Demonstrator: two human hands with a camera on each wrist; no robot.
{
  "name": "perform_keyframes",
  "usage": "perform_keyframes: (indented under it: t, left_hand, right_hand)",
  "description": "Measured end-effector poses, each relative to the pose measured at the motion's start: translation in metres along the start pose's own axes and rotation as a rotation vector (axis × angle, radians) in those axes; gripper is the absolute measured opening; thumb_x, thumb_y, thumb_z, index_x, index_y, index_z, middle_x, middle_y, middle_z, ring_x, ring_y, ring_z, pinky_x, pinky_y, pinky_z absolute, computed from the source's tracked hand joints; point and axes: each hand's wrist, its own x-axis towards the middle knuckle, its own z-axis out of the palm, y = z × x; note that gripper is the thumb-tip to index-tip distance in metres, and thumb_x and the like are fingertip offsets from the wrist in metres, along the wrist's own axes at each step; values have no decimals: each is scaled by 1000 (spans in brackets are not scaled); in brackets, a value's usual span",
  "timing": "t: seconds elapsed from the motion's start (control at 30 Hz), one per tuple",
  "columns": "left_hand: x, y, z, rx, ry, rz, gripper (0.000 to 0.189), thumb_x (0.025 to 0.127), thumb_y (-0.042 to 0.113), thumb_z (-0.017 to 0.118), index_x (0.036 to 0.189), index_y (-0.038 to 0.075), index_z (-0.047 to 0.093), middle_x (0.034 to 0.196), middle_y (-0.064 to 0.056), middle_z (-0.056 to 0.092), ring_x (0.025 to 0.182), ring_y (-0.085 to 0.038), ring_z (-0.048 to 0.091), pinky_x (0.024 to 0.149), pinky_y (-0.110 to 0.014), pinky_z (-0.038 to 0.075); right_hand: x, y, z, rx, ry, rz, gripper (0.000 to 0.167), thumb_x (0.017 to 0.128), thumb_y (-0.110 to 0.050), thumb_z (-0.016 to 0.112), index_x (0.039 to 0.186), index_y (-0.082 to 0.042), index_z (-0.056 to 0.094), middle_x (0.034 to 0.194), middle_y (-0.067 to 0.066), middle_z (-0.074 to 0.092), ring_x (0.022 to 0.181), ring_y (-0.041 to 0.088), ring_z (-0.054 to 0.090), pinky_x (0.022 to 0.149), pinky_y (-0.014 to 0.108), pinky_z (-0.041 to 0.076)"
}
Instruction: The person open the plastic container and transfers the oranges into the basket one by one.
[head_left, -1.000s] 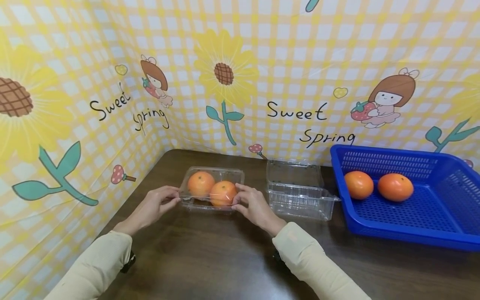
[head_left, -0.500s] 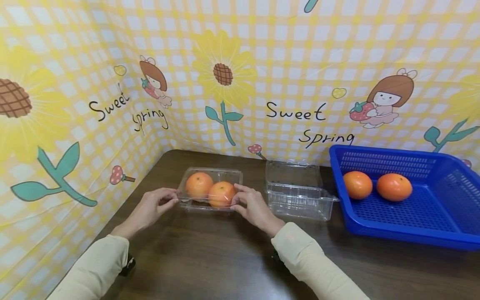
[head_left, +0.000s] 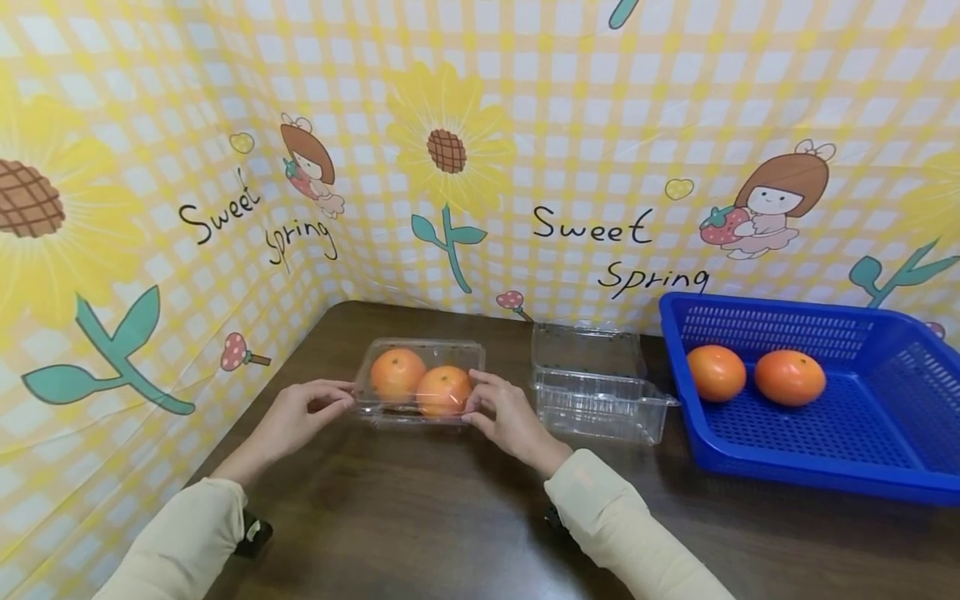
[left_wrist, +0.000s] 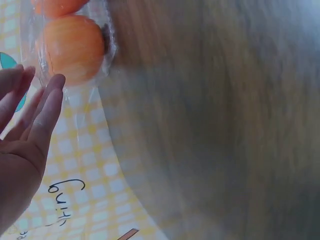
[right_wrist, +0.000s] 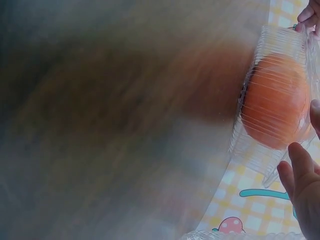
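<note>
A clear plastic clamshell box (head_left: pixel 420 346) stands on the brown table with its lid down over two oranges (head_left: pixel 397 375). My left hand (head_left: pixel 303 412) is at the box's left end, fingers fairly straight, thumb apart from them. In the left wrist view the left fingertips (left_wrist: pixel 59 80) lie close beside the box corner; whether they touch it is hard to tell. At the front right corner, my right hand (head_left: pixel 506 412) holds the box, index finger at the lid edge and thumb low at the front. The right wrist view shows these fingers (right_wrist: pixel 300 160) against the ribbed wall.
Right of the box, a second clear clamshell (head_left: pixel 600 408) stands with its lid (head_left: pixel 588 346) raised. Further right is a blue plastic basket (head_left: pixel 840 433) holding two more oranges (head_left: pixel 790 377). A yellow checked cloth (head_left: pixel 600 125) hangs behind and along the left of the table.
The lid's front edge has sunk closer to the lower part of the box. My left hand has slid slightly left and down, its fingers loosening from the edge. The right hand stays put.
</note>
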Motion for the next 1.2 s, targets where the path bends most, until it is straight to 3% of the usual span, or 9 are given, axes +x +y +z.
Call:
perform_keyframes:
  t: [0.17, 0.43, 0.63, 0.8, 0.93, 1.07, 1.2]
  left_hand:
    - [-3, 3, 2, -18, 30, -62, 10, 83, 15, 62, 82, 7, 69, 103, -11, 63, 86, -23, 61, 67, -23, 49]
    - [-3, 1, 8, -18, 46, -49, 11, 82, 13, 63, 83, 3, 68, 104, -17, 60, 85, -27, 61, 71, -32, 51]
    - [-5, -1, 10, -57, 38, -21, 10, 79, 10, 66, 86, 3, 67, 101, -15, 61, 84, -26, 61, 71, -30, 51]
    - [-6, 0, 11, -82, 11, -53, 10, 80, 11, 65, 89, 5, 65, 92, -9, 65, 79, -19, 62, 68, -26, 51]
    - [-7, 1, 11, -183, -37, -111, 14, 83, 12, 62, 91, 1, 63, 90, -10, 64, 80, -18, 62, 69, -22, 49]
    - [-9, -1, 10, -349, -98, -185, 22, 86, 15, 58, 96, -5, 59, 93, -16, 62, 84, -20, 61, 72, -23, 50]
    - [-10, -3, 10, -405, -105, -212, 24, 87, 15, 56, 97, -7, 58, 93, -18, 61, 84, -23, 61, 72, -24, 50]
  right_hand:
    - [0, 0, 1, 18, 1, 2, 11, 75, -4, 68, 73, -6, 58, 126, 18, 47, 112, 30, 48, 83, 27, 45]
    - [-4, 1, -1, 14, 21, -20, 9, 77, -7, 67, 75, -5, 59, 125, 19, 47, 113, 30, 46, 83, 27, 45]
    - [-6, -1, 0, -55, 49, -38, 10, 75, -5, 69, 75, -7, 58, 120, 19, 50, 112, 29, 47, 82, 28, 47]
    - [-7, -1, 0, -103, 93, -55, 9, 75, -1, 68, 77, -6, 61, 113, 17, 55, 110, 27, 50, 80, 25, 47]
    - [-7, -2, 0, -113, 104, -61, 9, 74, 1, 68, 78, -5, 62, 109, 18, 57, 106, 28, 53, 77, 24, 48]
    - [-6, -5, -3, -116, 68, -42, 8, 74, -3, 69, 77, -5, 62, 109, 18, 57, 104, 28, 54, 75, 24, 49]
    - [-5, -7, -5, -121, 24, -28, 9, 75, -6, 69, 76, -5, 61, 112, 18, 56, 103, 28, 55, 75, 23, 49]
